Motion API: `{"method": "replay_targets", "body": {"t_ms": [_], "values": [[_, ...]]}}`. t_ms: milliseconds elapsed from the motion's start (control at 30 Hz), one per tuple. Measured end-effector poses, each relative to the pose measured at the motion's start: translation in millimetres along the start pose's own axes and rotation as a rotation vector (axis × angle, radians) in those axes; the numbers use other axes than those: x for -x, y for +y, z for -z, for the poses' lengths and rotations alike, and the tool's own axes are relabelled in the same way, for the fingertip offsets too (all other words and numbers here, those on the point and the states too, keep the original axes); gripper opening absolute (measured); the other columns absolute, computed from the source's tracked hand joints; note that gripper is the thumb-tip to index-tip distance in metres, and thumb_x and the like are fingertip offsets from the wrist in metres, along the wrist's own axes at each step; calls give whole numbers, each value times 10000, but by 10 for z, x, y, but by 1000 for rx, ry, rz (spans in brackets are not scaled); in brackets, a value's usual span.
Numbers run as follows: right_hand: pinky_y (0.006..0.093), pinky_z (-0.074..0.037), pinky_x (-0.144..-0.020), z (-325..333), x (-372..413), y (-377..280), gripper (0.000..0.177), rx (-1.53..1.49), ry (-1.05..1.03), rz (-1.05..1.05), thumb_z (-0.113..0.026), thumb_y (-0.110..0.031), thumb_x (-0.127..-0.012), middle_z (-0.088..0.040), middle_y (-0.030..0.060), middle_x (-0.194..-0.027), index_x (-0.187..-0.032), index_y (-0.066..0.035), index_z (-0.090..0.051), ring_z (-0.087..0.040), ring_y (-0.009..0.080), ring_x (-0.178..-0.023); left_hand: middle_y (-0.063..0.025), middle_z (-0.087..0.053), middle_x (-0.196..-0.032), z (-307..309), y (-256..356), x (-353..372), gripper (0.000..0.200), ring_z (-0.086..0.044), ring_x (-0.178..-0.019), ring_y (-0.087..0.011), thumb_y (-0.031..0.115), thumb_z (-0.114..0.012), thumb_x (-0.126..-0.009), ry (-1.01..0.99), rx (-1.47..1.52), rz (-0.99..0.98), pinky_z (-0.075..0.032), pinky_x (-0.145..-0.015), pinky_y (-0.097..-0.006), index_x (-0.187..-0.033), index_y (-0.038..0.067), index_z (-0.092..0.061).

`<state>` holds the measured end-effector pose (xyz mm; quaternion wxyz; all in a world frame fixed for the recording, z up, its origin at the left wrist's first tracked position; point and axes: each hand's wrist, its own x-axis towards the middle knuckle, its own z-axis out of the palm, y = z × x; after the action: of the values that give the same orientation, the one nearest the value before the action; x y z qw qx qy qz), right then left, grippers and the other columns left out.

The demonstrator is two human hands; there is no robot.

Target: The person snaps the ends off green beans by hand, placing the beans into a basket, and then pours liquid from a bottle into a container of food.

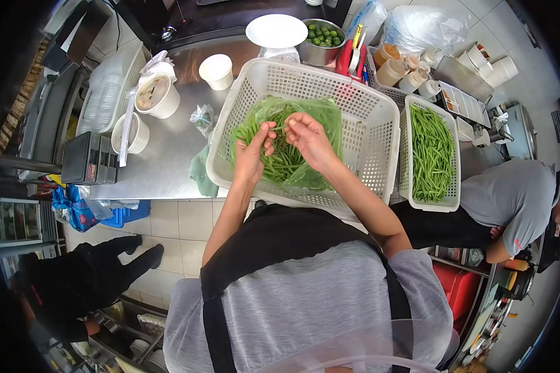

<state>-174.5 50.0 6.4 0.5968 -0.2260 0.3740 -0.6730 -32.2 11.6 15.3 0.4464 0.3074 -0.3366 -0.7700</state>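
Both hands are raised over a large white perforated basket, close together above a green plastic bag of green beans. My left hand is closed in a pinch on a green bean. Just to its right, my right hand pinches with thumb and forefinger near the same bean's other end; the fingertips hide part of it. To the right of the large basket, a narrower white basket holds many more green beans.
A steel counter carries lidded tubs, a white cup, a scale with a white plate and a pot of green fruit. One person is at the right, another at the lower left.
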Motion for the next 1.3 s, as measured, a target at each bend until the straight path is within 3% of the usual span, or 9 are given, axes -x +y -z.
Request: {"method": "replay_targets", "body": {"t_ms": [100, 233, 333, 467, 567, 867, 1067, 1167, 1300], "values": [[217, -389, -553, 126, -96, -61, 77, -42, 145, 33, -556, -125, -873, -553, -12, -709, -871, -52, -580, -435, 64, -555, -14, -569, -732, 69, 18, -28, 180, -438, -582, -50, 132, -585, -863, 24, -14, -58, -337, -475, -191, -949, -23, -618], [262, -404, -568, 218, -51, -307, 76, 1465, -94, 31, -570, -117, -845, -554, 59, -643, -838, -44, -591, -527, 141, -581, -3, -563, -721, 100, 64, 16, 189, -422, -563, -35, 133, -581, -864, -18, -126, -54, -322, -463, -190, -963, -23, -624], [324, -448, -683, 311, 10, -203, 150, 1737, -209, 162, -560, -47, -807, -592, 135, -866, -943, -46, -623, -574, 280, -770, 14, -544, -681, 95, 124, 41, 192, -395, -518, -28, 139, -584, -862, -50, -228, -4, -306, -447, -191, -970, -11, -634], [333, -453, -774, 166, -27, -276, 257, 1534, -221, 620, -547, -15, -792, -576, 141, -982, -1033, -55, -628, -571, 290, -879, 38, -506, -616, 83, 178, 49, 186, -363, -472, -24, 152, -595, -855, -62, -384, 44, -277, -423, -188, -959, 6, -645], [359, -444, -684, -121, -12, -430, 234, 1137, -316, 576, -579, -14, -763, -579, 105, -862, -984, -63, -638, -571, 279, -790, 50, -478, -585, 101, 199, 50, 179, -359, -469, -20, 164, -602, -851, -139, -418, 125, -257, -415, -187, -930, 12, -652], [263, -431, -630, -85, -97, -442, 87, 1081, -446, 291, -627, -59, -776, -564, 47, -768, -837, 2, -615, -537, 124, -682, 58, -439, -561, 132, 210, 68, 178, -351, -469, -24, 189, -602, -855, -240, -462, 202, -243, -415, -194, -886, 21, -653], [285, -437, -590, -149, -114, -244, 111, 1002, 53, 522, -633, -116, -780, -576, 86, -752, -780, -9, -604, -570, 161, -674, 58, -414, -610, 190, -47, -19, 142, -382, -541, -33, 179, -567, -882, -152, 143, 303, -287, -428, -189, -919, 43, -582], [283, -440, -637, 151, -250, -183, 216, 1394, -88, 106, -579, -247, -853, -589, 64, -812, -829, -34, -600, -594, 147, -758, 55, -401, -643, 207, -26, -58, 113, -401, -577, -38, 156, -553, -890, -75, 441, 417, -324, -432, -186, -939, 56, -534], [268, -440, -744, 60, -101, -157, 318, 448, -343, -284, -523, -346, -895, -611, 47, -924, -953, -42, -594, -595, 143, -891, 41, -459, -689, 226, 87, -40, 112, -425, -567, -37, 73, -598, -841, -248, 352, 527, -335, -446, -167, -928, 80, -527]]}}
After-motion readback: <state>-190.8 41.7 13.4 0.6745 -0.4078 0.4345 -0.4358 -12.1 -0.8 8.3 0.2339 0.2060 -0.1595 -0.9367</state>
